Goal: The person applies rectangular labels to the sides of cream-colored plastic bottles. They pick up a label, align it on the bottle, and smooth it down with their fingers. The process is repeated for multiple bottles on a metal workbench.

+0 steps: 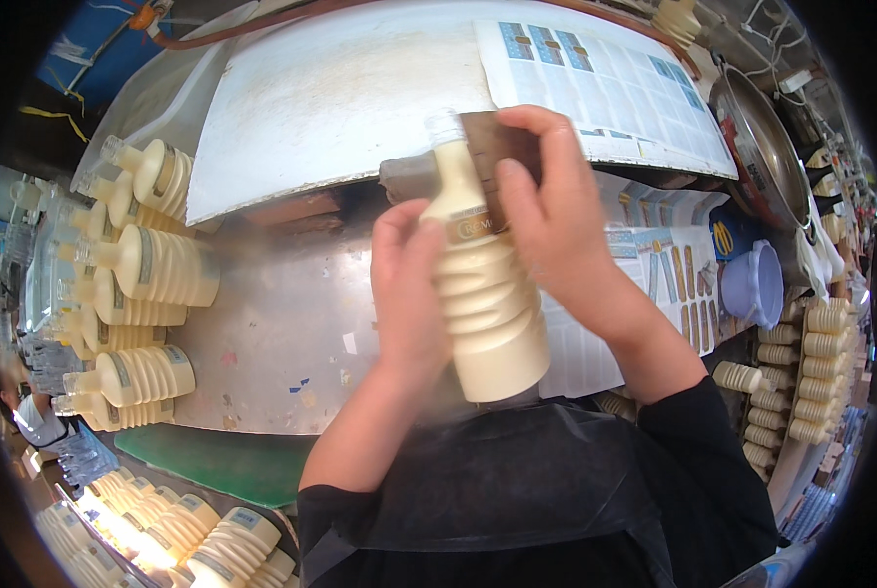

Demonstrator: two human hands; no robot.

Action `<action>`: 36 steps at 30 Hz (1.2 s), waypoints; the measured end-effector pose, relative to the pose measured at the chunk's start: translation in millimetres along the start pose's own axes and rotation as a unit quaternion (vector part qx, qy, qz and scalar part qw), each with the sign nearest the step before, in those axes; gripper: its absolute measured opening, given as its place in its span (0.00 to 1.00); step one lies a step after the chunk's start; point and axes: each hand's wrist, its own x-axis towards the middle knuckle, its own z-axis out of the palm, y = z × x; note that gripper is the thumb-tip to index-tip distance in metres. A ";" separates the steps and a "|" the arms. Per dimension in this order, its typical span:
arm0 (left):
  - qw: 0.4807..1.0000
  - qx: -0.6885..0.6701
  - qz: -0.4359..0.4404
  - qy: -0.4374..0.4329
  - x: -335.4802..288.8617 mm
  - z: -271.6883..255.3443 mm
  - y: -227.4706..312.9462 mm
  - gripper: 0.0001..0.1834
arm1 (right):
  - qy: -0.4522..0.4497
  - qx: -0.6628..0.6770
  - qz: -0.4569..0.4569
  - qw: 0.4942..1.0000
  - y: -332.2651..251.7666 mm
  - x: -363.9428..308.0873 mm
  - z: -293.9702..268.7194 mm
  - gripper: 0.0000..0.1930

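A cream plastic bottle (492,318) with a ribbed body and a clear threaded neck tilts away from me at the center. My left hand (406,284) is closed around its left side, thumb near the shoulder. A brown label (470,231) wraps the upper body. My right hand (566,206) is at the bottle's right shoulder, thumb and forefinger apart, slightly smeared by motion; its other fingers are hidden. Behind the neck are a dark brown block (485,132) and a grey padded piece (406,178); how they join is hidden.
Several cream bottles (164,269) lie stacked at the left of the metal table (262,343). A raised white board (350,88) spans the back. Label sheets (605,88) lie on it, with more to the right. A lilac bucket (752,284) and a round pan (767,147) stand right.
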 end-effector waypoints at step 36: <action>0.974 0.195 0.115 -0.020 2.4 -11.9 -8.5 0.22 | -0.006 0.038 -0.051 0.998 -6.8 -2.3 5.3 0.20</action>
